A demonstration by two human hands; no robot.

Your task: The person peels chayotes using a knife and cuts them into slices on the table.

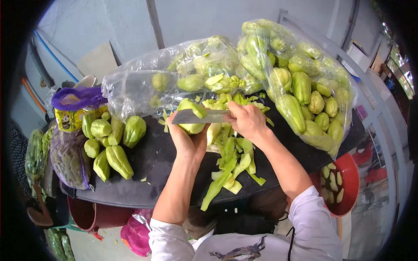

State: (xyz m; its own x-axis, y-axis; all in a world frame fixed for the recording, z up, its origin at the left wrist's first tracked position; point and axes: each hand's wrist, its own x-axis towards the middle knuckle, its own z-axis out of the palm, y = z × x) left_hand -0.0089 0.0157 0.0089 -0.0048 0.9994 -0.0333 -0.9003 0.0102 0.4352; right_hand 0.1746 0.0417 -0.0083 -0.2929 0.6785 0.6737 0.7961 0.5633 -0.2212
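Observation:
A pale green chayote (pixel 191 128) rests in my left hand (pixel 188 141), whose fingers curl round it from below. In my right hand (pixel 247 121) is a wide-bladed knife (pixel 202 116), its blade lying across the chayote. A curl of green peel (pixel 193 107) stands up over the blade's far edge. Long strips of peel (pixel 230 167) are heaped on the dark table (pixel 143 185) below and to the right of the blade. Part of the handle is hidden by my right fingers.
Clear plastic bags of chayotes stand behind (pixel 191 65) and at the right (pixel 305 93). Several loose chayotes (pixel 117 161) lie at the left beside a purple net bag (pixel 69 156). Below the table are a red basin (pixel 348 187) and a red tub (pixel 82 215).

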